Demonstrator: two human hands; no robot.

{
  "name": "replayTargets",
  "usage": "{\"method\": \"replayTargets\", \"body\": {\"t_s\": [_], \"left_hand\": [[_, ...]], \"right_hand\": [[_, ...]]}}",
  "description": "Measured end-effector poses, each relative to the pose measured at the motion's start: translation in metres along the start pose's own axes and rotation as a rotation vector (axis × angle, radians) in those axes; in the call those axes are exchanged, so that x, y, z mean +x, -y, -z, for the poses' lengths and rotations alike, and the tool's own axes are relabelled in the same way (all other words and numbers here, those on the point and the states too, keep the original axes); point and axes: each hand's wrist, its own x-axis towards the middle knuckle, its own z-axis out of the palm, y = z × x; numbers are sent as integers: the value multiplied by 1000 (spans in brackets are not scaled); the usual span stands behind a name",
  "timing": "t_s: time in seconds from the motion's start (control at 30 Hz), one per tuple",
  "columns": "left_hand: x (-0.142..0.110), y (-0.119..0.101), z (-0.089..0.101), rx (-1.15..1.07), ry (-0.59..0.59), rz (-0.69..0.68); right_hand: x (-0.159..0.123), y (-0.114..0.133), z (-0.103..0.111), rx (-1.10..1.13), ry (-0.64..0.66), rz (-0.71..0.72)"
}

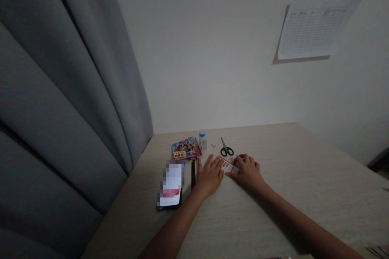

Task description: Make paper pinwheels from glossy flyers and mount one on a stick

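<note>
Nearest: left hand (209, 177), fingers spread, palm low over the pale tabletop (306, 170), fingertips at the left end of a small red-and-white printed card (230, 167). Right hand (247, 172) curled over the card's right end, fingers together, pressing down; can't tell if it's pinching. Card lies flat between the hands. Likely light, thin, fairly stiff, possibly slick; best held by its long edges.

Left of the left hand: smartphone (170, 186), screen pixelated, and a narrow dark strip (193, 174), unclear what. Beyond: glossy printed packet (186, 148), closed; small white bottle (202, 140), blue cap on, contents not visible; tiny pale bits (213, 145); black-handled scissors (226, 150), blades together. Far: grey curtain (60, 89) at left, printed sheet (316, 28) on the wall.
</note>
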Motion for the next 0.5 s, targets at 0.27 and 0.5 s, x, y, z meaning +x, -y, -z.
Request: {"method": "replayTargets", "body": {"t_s": [0.27, 0.5], "left_hand": [[1, 2, -3, 8, 12, 0], [1, 4, -7, 51, 6, 10]], "right_hand": [[-4, -22, 2, 26, 28, -44], [-6, -43, 3, 12, 57, -83]]}}
